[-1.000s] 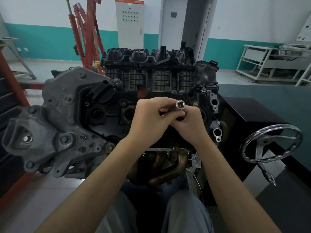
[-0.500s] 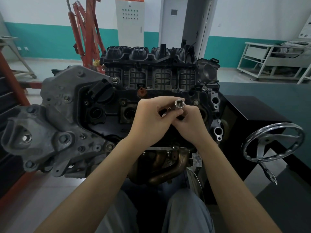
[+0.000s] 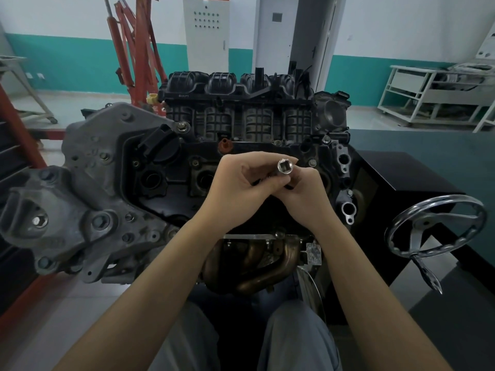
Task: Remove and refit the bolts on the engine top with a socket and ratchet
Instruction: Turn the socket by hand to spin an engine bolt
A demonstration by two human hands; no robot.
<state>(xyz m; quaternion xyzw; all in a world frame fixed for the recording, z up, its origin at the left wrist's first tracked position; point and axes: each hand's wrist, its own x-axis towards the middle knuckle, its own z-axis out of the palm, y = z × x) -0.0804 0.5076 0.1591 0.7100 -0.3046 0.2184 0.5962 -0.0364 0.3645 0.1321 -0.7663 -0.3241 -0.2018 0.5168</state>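
Fingers: both sets were curled in tight; those of the left hand (image 3: 235,188) wrapped round a socket (image 3: 284,166) from the left, and those of the right hand (image 3: 308,194) were tucked under and behind it, pinching the lower part.
Left hand: thumb lay across the front, just below the socket's rim; knuckles faced up and to the left.
Right hand: pressed against the left one, thumbs meeting in the middle; whether it held the socket itself or a dark part below it could not be told.
Socket: shiny metal, short and round, held in the air between the two hands, above the middle of the engine (image 3: 241,145) and not touching it.
Socket direction: its long axis ran up toward the camera and down into the hands; the open end with the square hole faced up and slightly right, toward the viewer. The lower end was hidden by fingers.
Ratchet: something dark showed between the hands, too covered to identify.
Engine top: black cover with round wells to the left of the hands, a red cap (image 3: 224,146) just above them, a ribbed black manifold (image 3: 241,103) behind.
Left of engine: grey cast bracket (image 3: 80,199) with several bolt heads.
Below hands: brownish exhaust pipes (image 3: 267,261).
Right side: chrome handwheel (image 3: 434,226) beside a black stand (image 3: 401,172).
Background: red hoist (image 3: 136,46), grey cabinet (image 3: 206,30), white rack (image 3: 434,95).
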